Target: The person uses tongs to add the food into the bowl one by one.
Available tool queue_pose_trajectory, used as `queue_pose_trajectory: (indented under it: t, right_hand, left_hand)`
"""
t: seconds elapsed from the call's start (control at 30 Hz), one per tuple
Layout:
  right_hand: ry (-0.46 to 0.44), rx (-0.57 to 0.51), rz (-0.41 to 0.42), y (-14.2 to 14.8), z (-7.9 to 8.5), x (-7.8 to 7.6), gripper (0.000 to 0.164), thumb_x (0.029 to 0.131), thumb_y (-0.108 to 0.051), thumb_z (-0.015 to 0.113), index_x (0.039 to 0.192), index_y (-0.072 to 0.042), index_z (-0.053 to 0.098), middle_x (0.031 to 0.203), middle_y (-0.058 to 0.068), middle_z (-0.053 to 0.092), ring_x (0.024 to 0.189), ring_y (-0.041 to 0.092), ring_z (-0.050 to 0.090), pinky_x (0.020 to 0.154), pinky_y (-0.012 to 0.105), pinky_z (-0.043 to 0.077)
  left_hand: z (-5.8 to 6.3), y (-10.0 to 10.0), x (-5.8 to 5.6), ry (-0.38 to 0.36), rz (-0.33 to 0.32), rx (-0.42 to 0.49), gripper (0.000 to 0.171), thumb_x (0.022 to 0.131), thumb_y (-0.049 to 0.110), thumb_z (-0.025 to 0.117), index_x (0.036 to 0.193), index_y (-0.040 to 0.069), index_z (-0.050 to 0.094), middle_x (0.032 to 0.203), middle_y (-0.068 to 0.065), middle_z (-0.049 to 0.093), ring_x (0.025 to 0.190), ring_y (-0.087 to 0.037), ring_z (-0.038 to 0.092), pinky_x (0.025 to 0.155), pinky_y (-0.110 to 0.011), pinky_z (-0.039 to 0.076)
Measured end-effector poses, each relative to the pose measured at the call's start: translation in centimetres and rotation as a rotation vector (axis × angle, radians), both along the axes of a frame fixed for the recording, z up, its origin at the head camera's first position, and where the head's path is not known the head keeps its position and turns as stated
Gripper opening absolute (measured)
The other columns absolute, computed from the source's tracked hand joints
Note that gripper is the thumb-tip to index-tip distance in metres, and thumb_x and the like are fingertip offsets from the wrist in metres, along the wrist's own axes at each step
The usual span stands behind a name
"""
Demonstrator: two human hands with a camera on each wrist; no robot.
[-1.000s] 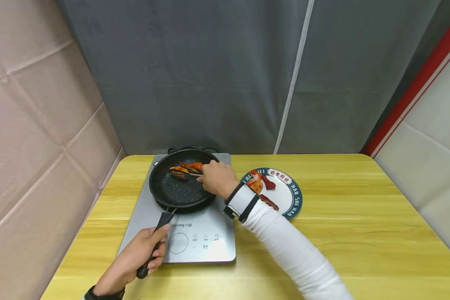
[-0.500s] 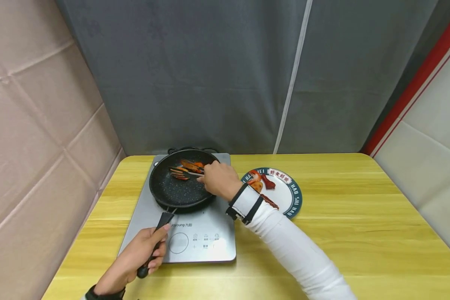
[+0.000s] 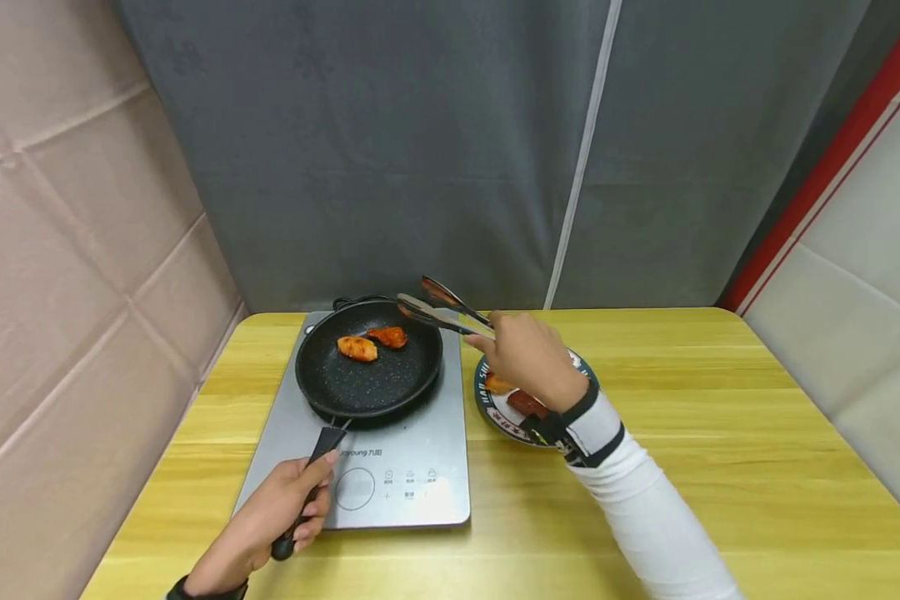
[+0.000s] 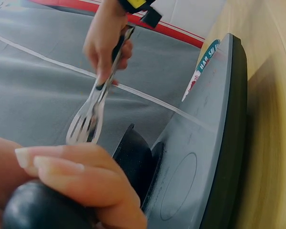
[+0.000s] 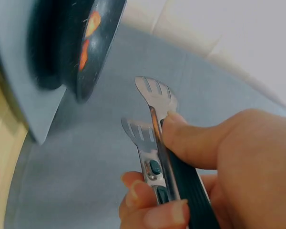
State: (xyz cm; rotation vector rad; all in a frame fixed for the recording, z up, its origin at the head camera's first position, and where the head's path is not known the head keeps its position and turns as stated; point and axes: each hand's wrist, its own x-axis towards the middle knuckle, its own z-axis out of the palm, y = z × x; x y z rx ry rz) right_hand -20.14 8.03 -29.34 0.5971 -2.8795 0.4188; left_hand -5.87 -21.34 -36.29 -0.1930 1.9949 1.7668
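My left hand [image 3: 288, 504] grips the black handle [image 3: 326, 442] of a frying pan [image 3: 363, 387]. Two pieces of food lie apart inside the pan: a browned, chicken-wing-like piece [image 3: 357, 348] and a redder piece [image 3: 388, 337] shaped like a small drumstick. Right of the pan, my right hand [image 3: 532, 358] holds metal tongs [image 5: 164, 138] up in the air, thumb on one arm and fingers on the other. Their slotted tips stand apart with nothing between them. Below that hand is a plate [image 3: 480, 396]; a dark red piece [image 3: 527, 404] shows on it, and the rest is largely covered.
The pan sits on a silver induction cooker [image 3: 393, 508] at the left of the wooden table [image 3: 682, 433]. A grey curtain [image 3: 390, 150] hangs behind the table's far edge. Quilted pale walls [image 3: 82, 292] stand at both sides.
My right hand has lifted the tongs out of the pan and moved right, over the plate. Both pieces stay in the pan, now uncovered. The left hand has hardly moved.
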Motion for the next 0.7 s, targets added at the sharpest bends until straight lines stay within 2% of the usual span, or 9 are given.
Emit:
queue_pose_trajectory:
  t: [0.27, 0.43, 0.57, 0.7]
  right_hand:
    - [-0.031, -0.082, -0.087, 5.6, -2.4, 2.4, 0.040, 0.090, -0.045, 0.054, 0.093, -0.006, 0.059, 0.052, 0.000, 0.041, 0.045, 0.017, 0.043, 0.039, 0.029, 0.032]
    - [-0.047, -0.087, -0.154, 8.3, -4.1, 3.5, 0.041, 0.089, -0.043, 0.057, 0.096, -0.002, 0.060, 0.051, 0.001, 0.039, 0.044, 0.016, 0.041, 0.036, 0.028, 0.030]
    - [-0.066, -0.049, -0.199, 9.7, -5.1, 4.0, 0.050, 0.090, -0.044, 0.055, 0.108, 0.002, 0.060, 0.055, 0.004, 0.047, 0.051, 0.019, 0.048, 0.039, 0.032, 0.037]
    - [-0.081, -0.024, -0.227, 10.8, -5.9, 4.2, 0.055, 0.091, -0.046, 0.053, 0.112, 0.005, 0.058, 0.063, 0.012, 0.056, 0.058, 0.025, 0.055, 0.044, 0.040, 0.045]
  left_hand:
    - [-0.3, 0.0, -0.1, 0.002, 0.001, -0.007, 0.044, 0.095, 0.046, 0.044, 0.076, 0.007, 0.037, 0.056, 0.004, 0.034, 0.039, -0.009, 0.031, 0.036, -0.022, 0.031]
    - [-0.4, 0.0, -0.1, -0.006, 0.008, -0.014, 0.043, 0.096, 0.044, 0.043, 0.075, 0.007, 0.037, 0.055, 0.004, 0.034, 0.038, -0.010, 0.031, 0.036, -0.022, 0.031]
    - [-0.5, -0.1, -0.1, 0.001, 0.007, -0.019, 0.043, 0.097, 0.042, 0.042, 0.074, 0.007, 0.036, 0.055, 0.004, 0.034, 0.038, -0.010, 0.031, 0.035, -0.022, 0.031]
    - [-0.6, -0.2, -0.2, 0.001, 0.009, -0.025, 0.044, 0.097, 0.043, 0.042, 0.074, 0.007, 0.036, 0.055, 0.004, 0.034, 0.038, -0.010, 0.031, 0.035, -0.022, 0.031]
